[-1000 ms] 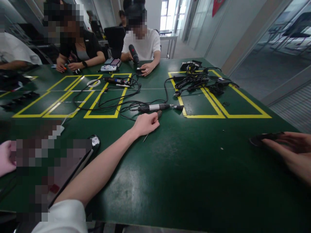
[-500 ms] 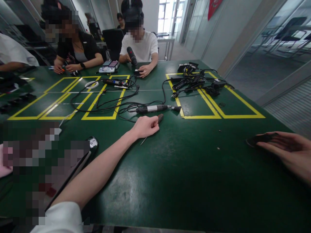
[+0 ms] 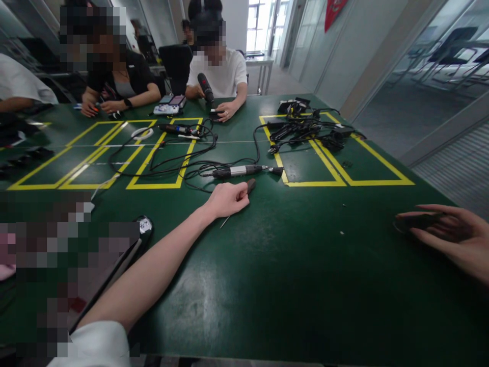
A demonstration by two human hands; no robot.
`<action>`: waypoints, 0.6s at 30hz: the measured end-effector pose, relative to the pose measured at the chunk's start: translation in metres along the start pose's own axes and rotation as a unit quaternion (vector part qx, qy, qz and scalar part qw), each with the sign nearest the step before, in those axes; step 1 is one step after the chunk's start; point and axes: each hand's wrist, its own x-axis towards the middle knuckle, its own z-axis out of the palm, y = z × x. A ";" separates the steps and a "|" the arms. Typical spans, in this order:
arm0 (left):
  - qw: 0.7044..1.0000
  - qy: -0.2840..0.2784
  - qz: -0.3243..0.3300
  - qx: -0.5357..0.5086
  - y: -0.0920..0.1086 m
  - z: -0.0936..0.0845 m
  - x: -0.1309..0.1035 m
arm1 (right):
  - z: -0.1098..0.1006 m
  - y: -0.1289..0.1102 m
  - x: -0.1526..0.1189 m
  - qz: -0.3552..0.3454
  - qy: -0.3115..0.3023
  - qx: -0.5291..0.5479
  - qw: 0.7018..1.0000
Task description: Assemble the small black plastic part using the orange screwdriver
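In the head view, the left hand (image 3: 229, 200) is curled tight round a thin-shafted tool (image 3: 250, 185) mid-table, just in front of the corded grey driver (image 3: 240, 171), forearm stretched out low and knuckles up; I'd guess it's light and stiff, and best held by that dark handle. Off at the right edge, the right hand (image 3: 460, 237) lies sideways with thumb and fingers closed around a dark piece (image 3: 416, 222), probably light and maybe slick, so I'd take its edges, though it's too blurry to tell what it is.
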 end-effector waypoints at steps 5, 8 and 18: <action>1.000 0.003 -0.001 0.000 0.000 0.001 0.000 | -0.001 -0.005 -0.004 0.073 0.019 0.004 0.997; 1.000 0.003 -0.001 -0.002 0.000 0.000 -0.001 | 0.001 -0.008 -0.006 0.070 0.034 0.014 0.997; 1.000 0.001 0.000 0.001 0.000 0.000 0.000 | 0.004 -0.037 -0.009 0.159 0.015 0.072 0.984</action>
